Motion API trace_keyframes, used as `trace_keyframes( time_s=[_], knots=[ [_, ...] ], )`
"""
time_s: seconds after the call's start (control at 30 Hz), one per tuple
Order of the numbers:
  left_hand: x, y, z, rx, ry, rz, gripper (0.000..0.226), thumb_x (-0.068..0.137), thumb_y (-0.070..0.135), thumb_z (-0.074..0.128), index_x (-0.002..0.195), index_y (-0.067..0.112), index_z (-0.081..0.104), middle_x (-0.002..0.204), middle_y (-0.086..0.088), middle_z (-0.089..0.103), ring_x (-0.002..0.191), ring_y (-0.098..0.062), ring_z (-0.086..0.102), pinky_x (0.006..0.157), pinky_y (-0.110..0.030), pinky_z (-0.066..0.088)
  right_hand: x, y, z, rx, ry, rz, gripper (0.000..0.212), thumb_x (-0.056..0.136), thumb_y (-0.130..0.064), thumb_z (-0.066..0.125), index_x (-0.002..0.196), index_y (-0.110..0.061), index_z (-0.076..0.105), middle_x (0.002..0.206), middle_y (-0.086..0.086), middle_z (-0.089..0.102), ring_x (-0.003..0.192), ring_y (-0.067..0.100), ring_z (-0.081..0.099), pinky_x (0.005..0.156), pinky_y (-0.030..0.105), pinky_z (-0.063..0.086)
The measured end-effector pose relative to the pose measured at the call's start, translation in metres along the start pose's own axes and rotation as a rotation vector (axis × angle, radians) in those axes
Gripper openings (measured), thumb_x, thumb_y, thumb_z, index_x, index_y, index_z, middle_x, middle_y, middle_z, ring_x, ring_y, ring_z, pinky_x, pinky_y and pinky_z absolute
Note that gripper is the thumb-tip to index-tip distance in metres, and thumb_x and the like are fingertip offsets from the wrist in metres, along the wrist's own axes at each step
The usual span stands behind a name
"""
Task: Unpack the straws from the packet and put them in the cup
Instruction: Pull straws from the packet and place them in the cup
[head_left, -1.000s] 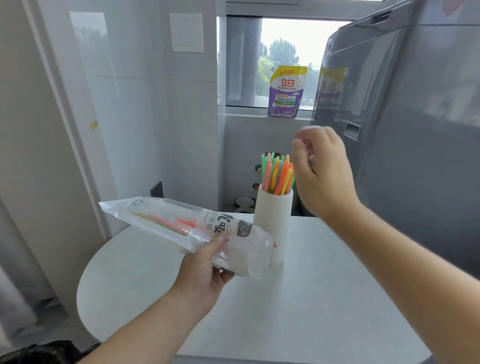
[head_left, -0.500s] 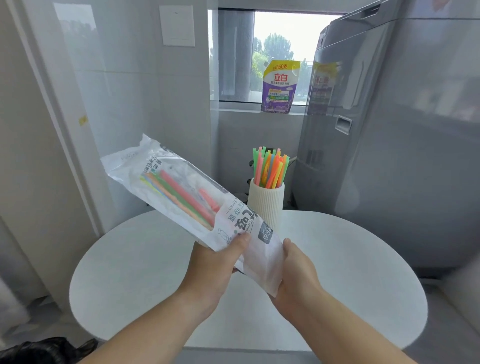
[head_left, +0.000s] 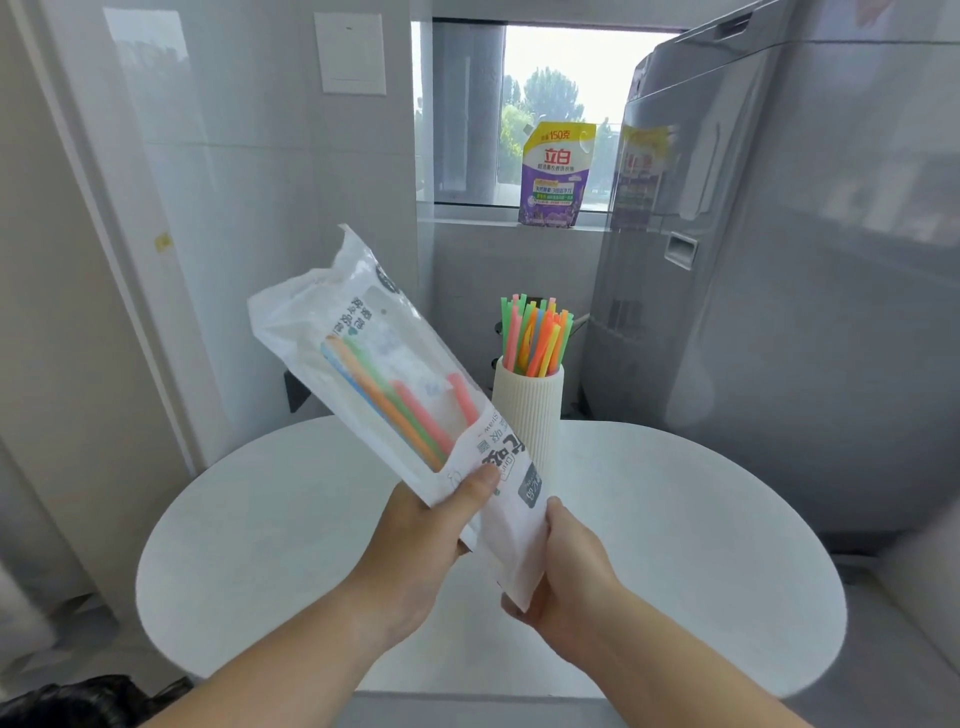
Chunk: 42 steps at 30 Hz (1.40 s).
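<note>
My left hand and right hand each grip the lower end of the packet, held tilted just left of and in front of the cup. Packed straws lie inside; upright straws fill the cup.

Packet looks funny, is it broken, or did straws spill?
The packet looks ragged at its top end, torn open, with a few straws inside. None lie on the table; the cup stands upright.

view: head-worn wide-angle | faces: forward and down | range: close over the table | shared: single view
</note>
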<state>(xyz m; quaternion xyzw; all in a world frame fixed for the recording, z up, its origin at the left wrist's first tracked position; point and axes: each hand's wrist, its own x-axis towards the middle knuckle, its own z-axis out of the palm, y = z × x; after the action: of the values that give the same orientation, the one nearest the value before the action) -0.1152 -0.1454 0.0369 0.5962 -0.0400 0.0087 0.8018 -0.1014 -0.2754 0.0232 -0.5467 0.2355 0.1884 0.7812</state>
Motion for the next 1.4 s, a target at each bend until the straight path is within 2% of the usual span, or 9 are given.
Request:
trace_keyframes(
  time_s=[0.1, 0.23, 0.37, 0.47, 0.6, 0.77, 0.9, 1.2, 1.4],
  knots=[
    [0.001, 0.003, 0.000, -0.131, -0.043, -0.048, 0.031, 0.103, 0.013, 0.053, 0.130, 0.019, 0.067, 0.124, -0.003, 0.077, 0.115, -0.021, 0.072, 0.092, -0.038, 0.058, 0.001, -0.003, 0.000, -0.074, 0.048, 0.014, 0.042, 0.104, -0.046, 0.036, 0.110, -0.020, 0.068, 0.088, 0.007, 0.069, 0.060, 0.023, 0.052, 0.048, 0.023, 0.041],
    [0.005, 0.003, -0.007, -0.134, 0.005, -0.068, 0.030, 0.104, 0.018, 0.051, 0.129, 0.017, 0.068, 0.123, -0.005, 0.077, 0.116, -0.023, 0.072, 0.098, -0.046, 0.054, 0.009, -0.005, -0.007, -0.167, 0.057, -0.029, 0.043, 0.104, -0.044, 0.039, 0.094, -0.011, 0.064, 0.067, 0.006, 0.051, 0.046, 0.018, 0.037, 0.041, 0.022, 0.028],
    [0.009, -0.001, -0.020, 0.013, 0.056, -0.061, 0.025, 0.102, 0.021, 0.057, 0.124, 0.023, 0.070, 0.118, -0.005, 0.078, 0.109, -0.027, 0.074, 0.090, -0.052, 0.060, 0.006, -0.012, -0.013, -0.142, -0.028, -0.095, 0.033, 0.105, -0.027, 0.045, 0.096, -0.007, 0.069, 0.056, 0.003, 0.061, 0.052, 0.020, 0.052, 0.048, 0.027, 0.044],
    [0.013, -0.004, -0.028, -0.026, 0.099, -0.084, 0.027, 0.099, 0.016, 0.063, 0.125, 0.022, 0.069, 0.116, -0.006, 0.078, 0.105, -0.032, 0.074, 0.081, -0.050, 0.062, 0.009, -0.020, -0.020, -0.134, -0.048, -0.192, 0.026, 0.102, -0.015, 0.050, 0.087, -0.002, 0.068, 0.065, 0.008, 0.061, 0.062, 0.023, 0.055, 0.059, 0.032, 0.051],
    [0.015, -0.007, -0.032, -0.162, 0.133, -0.112, 0.032, 0.097, 0.016, 0.065, 0.129, 0.020, 0.068, 0.118, -0.007, 0.078, 0.103, -0.030, 0.076, 0.076, -0.047, 0.063, 0.006, -0.031, -0.030, -0.177, -0.092, -0.358, 0.015, 0.098, -0.006, 0.058, 0.096, 0.006, 0.068, 0.077, 0.013, 0.068, 0.066, 0.020, 0.063, 0.064, 0.028, 0.056],
    [0.018, -0.007, -0.031, -0.379, 0.184, -0.192, 0.032, 0.097, 0.011, 0.063, 0.129, 0.014, 0.067, 0.115, -0.012, 0.078, 0.091, -0.027, 0.078, 0.066, -0.039, 0.064, -0.002, -0.043, -0.031, -0.324, -0.155, -0.539, 0.015, 0.096, -0.012, 0.066, 0.099, 0.000, 0.073, 0.093, 0.024, 0.075, 0.069, 0.021, 0.069, 0.069, 0.031, 0.059],
    [0.019, -0.006, -0.030, -0.444, 0.212, -0.223, 0.033, 0.099, 0.010, 0.062, 0.131, 0.011, 0.065, 0.117, -0.016, 0.077, 0.093, -0.029, 0.078, 0.065, -0.038, 0.064, -0.008, -0.047, -0.031, -0.475, -0.175, -0.614, 0.018, 0.085, -0.016, 0.079, 0.101, -0.008, 0.075, 0.081, 0.008, 0.076, 0.066, 0.017, 0.069, 0.066, 0.027, 0.058],
    [0.020, -0.005, -0.029, -0.508, 0.222, -0.234, 0.033, 0.098, 0.008, 0.062, 0.131, 0.011, 0.064, 0.109, -0.014, 0.080, 0.086, -0.027, 0.079, 0.061, -0.037, 0.064, -0.010, -0.050, -0.034, -0.682, -0.055, -0.827, 0.011, 0.093, -0.016, 0.069, 0.095, -0.025, 0.075, 0.078, 0.000, 0.076, 0.066, 0.016, 0.071, 0.057, 0.026, 0.058],
    [0.021, -0.006, -0.031, -0.540, 0.234, -0.241, 0.038, 0.098, 0.009, 0.061, 0.136, 0.009, 0.062, 0.112, -0.013, 0.078, 0.084, -0.025, 0.079, 0.060, -0.036, 0.064, -0.010, -0.065, -0.041, -0.758, 0.074, -0.951, 0.009, 0.091, -0.024, 0.073, 0.100, -0.026, 0.075, 0.076, -0.006, 0.068, 0.056, -0.001, 0.054, 0.052, 0.012, 0.042]
  ],
)
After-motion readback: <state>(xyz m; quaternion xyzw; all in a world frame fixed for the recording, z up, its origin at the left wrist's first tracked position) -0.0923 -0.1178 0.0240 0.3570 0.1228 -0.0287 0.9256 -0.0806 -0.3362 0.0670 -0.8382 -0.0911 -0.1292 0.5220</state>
